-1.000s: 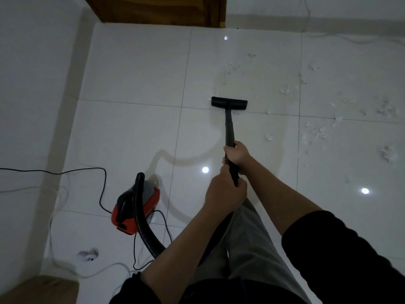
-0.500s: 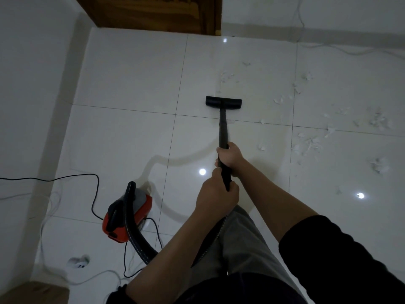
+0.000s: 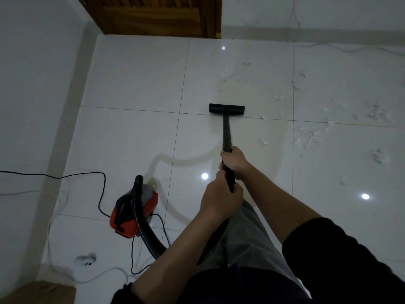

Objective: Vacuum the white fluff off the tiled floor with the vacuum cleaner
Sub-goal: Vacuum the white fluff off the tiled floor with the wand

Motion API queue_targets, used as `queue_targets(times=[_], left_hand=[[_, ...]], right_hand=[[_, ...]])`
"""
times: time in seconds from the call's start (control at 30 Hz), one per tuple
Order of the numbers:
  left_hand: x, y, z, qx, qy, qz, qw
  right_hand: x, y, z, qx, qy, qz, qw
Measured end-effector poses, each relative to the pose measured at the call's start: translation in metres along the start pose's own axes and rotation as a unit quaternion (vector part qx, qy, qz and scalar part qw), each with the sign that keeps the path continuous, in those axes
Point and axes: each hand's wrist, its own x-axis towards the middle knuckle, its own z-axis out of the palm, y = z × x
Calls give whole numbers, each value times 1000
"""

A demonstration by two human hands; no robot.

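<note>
Both hands grip the black wand [image 3: 226,137] of the vacuum cleaner [image 3: 133,212]: right hand [image 3: 233,160] ahead, left hand [image 3: 221,199] behind, fingers clamped around it. The nozzle [image 3: 226,109] sits flat on the tiled floor [image 3: 135,84] at a grout line. White fluff [image 3: 309,137] lies scattered right of the nozzle, and the red canister stands at lower left with its hose [image 3: 142,229] and power cord [image 3: 65,176].

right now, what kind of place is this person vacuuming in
Probably a bare room in a home: glossy white tiled floor, a wooden door set in a plain white wall, and a small red canister vacuum plugged in by loose cords. No furniture shows.
</note>
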Motion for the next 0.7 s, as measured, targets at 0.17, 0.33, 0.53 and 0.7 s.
queue_targets(times=[0.17, 0.33, 0.53, 0.7], left_hand=[[-10, -16, 5, -13, 3, 7, 1000], [-8, -23, 7, 0, 16, 12, 1000], [10, -20, -3, -1, 13, 21, 1000], [37, -3, -13, -6, 13, 25, 1000]], right_hand=[[-1, 22, 7, 1, 7, 5, 1000], [4, 28, 11, -6, 8, 17, 1000], [17, 11, 12, -2, 7, 10, 1000], [40, -13, 11, -2, 9, 8, 1000]])
